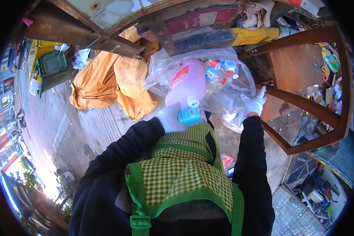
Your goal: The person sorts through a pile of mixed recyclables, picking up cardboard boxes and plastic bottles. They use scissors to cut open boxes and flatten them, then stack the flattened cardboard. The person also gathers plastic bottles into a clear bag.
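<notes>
Bottle apparently in left hand.

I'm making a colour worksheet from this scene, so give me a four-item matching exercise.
1. Large jug
2. Crumpled sheet
3. Apron
4. Left hand

A. White-gloved
B. Orange
C. Green-and-white checked, with plain green edging
D. Pink

Pairs: 1-D, 2-B, 3-C, 4-A

Grey ground carries crumpled orange sheeting left of the frame's upper centre, a clear plastic bag at upper centre, and a red packet right of lower centre.
</notes>
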Tool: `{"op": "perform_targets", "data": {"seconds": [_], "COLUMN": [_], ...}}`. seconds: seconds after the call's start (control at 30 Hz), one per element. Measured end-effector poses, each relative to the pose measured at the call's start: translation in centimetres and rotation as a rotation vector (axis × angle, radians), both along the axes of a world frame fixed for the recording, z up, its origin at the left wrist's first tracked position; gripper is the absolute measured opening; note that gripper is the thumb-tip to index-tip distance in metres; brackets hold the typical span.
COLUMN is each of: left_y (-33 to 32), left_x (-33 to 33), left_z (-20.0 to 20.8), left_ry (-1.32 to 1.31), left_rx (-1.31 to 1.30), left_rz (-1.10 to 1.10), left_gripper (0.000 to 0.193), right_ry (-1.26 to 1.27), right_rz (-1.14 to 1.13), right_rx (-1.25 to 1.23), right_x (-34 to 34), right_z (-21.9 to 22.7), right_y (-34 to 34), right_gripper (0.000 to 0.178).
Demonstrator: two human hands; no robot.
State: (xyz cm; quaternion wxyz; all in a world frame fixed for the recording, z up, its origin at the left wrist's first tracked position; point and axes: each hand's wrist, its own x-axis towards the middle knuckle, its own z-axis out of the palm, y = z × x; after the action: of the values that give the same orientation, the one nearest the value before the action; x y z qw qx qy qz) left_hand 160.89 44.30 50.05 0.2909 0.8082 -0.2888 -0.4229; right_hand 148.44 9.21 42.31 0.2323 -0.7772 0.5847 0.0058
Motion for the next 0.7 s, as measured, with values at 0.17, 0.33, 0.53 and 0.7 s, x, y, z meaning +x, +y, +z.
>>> {"op": "perform_targets", "data": {"seconds": [0.17, 0.33, 0.53, 0.7], "left_y": [-1.5, -5.8, -12.9, -13.7], "left_x": [1.6, 5.7, 9.3, 7.9], "left_z": [1.6, 4.9, -1.3, -5.4], "left_ry": [-0.093, -0.046, -0.445, -0.958], "left_rx": [0.052, -0.110, 0.130, -0.035], "left_rz": [-0.531, -0.836, -0.944, -0.273], "left_gripper": [0.048, 0.036, 0.041, 0.052], "right_ry": [-0.871, -0.820, -0.909, -1.153], "right_rz": [-0.584, -0.163, -0.304, -0.411], "right_rx": [0.864, 0.482, 0.510, 0.633], "right_x": [-1.9, -3.8, -2.2, -3.5], "right_z": [-1.9, 10.7, 19.1, 18.9], "right_y": [-0.1, 2.8, 5.3, 2.3], "right_gripper": [0.033, 0.025, 0.030, 0.021]}}
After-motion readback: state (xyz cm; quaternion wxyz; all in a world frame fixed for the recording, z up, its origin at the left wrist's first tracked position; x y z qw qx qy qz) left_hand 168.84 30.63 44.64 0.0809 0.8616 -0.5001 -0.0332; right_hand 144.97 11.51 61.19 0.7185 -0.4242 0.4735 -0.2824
